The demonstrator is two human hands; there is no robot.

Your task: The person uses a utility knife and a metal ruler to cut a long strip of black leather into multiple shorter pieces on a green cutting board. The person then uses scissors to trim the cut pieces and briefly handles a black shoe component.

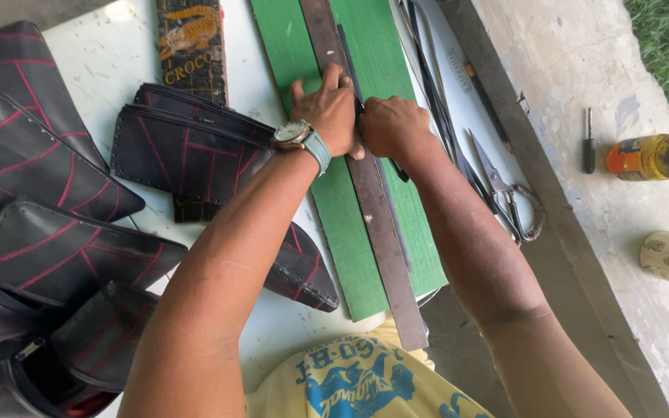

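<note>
The left hand (328,112), with a watch (294,135) on its wrist, presses flat with spread fingers on a long brown metal ruler (373,209). The right hand (391,125) is closed around a thin dark blade handle, held against the ruler's right edge. At far left lie stacked black panels with red stitching (48,193). The ruler rests lengthwise on a green cutting board (350,255), pinning a dark strip (350,54). The hands sit partway down the strip, so the lower stretch looks uncut. Scissors (505,193) lie right.
</note>
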